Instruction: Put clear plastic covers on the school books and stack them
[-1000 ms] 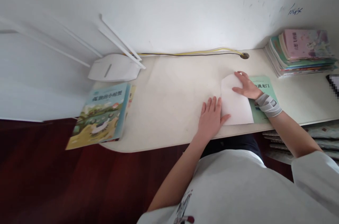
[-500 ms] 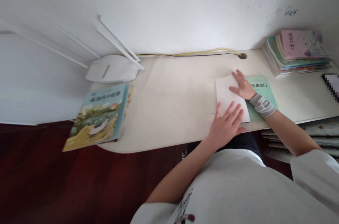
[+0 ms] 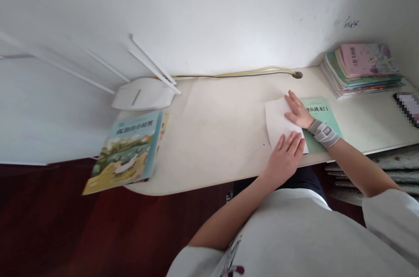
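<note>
A white sheet point(image 3: 274, 116) lies on the white desk, overlapping the left part of a green-covered book point(image 3: 324, 121). Whether it is a loose paper or a page of that book I cannot tell. Its left edge bows slightly. My left hand point(image 3: 286, 155) rests palm down on the lower part of the sheet, fingers stretched out and close together. Above it, my right hand point(image 3: 298, 110) lies flat across the sheet's right side, thumb apart from the fingers. A grey band is wrapped around the right wrist, which crosses the green book.
At the left, picture books point(image 3: 131, 150) overhang the desk edge, in front of a white router point(image 3: 142, 94) with long antennas. Cables point(image 3: 229, 75) run along the wall to a hole. A book stack point(image 3: 363, 70) and a pixelated phone-like object point(image 3: 409, 107) are at the right.
My left hand has slid slightly right, and its spread fingers have come together on the sheet. The sheet's left edge now curves more. My right hand stays nearly in place. The view has shifted slightly.
</note>
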Motion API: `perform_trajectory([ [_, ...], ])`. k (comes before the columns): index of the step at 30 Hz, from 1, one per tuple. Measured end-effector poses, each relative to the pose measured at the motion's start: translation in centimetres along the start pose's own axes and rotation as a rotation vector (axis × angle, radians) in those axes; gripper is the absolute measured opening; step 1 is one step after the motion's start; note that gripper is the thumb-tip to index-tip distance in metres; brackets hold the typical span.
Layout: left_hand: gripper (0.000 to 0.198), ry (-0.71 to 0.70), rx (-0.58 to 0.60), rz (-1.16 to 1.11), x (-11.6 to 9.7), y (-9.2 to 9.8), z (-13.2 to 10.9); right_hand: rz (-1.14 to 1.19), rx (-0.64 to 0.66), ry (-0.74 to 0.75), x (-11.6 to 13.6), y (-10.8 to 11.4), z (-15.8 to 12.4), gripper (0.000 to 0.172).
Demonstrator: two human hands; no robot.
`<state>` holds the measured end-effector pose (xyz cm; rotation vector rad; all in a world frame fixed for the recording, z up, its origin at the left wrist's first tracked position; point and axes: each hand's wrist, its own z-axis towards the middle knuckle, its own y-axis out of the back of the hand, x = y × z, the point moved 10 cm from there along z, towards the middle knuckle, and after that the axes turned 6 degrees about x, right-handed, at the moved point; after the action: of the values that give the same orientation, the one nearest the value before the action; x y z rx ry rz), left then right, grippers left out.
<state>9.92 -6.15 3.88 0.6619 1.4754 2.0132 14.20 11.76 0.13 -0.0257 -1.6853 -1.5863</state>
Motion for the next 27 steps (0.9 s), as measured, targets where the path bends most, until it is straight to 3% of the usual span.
perform_trajectory([
  [8, 0.044, 0.017, 0.041, 0.002, -0.2, -1.1, 0.5, 0.005, -0.063, -0.036, -0.6, 0.5, -0.1, 0.077],
  [18, 0.05, 0.017, 0.137, -0.046, 0.0, -2.6, 0.6, -0.008, 0.017, 0.067, 0.1, 0.0, -0.1, 0.082],
  [22, 0.05, 0.032, 0.141, -0.025, 0.3, -2.4, 0.3, -0.043, 0.008, 0.048, 0.7, 0.0, -0.3, 0.081],
  [27, 0.048, 0.069, 0.141, -0.002, 0.5, -1.6, -0.1, -0.077, 0.047, 0.143, 2.5, -0.5, -0.7, 0.077],
])
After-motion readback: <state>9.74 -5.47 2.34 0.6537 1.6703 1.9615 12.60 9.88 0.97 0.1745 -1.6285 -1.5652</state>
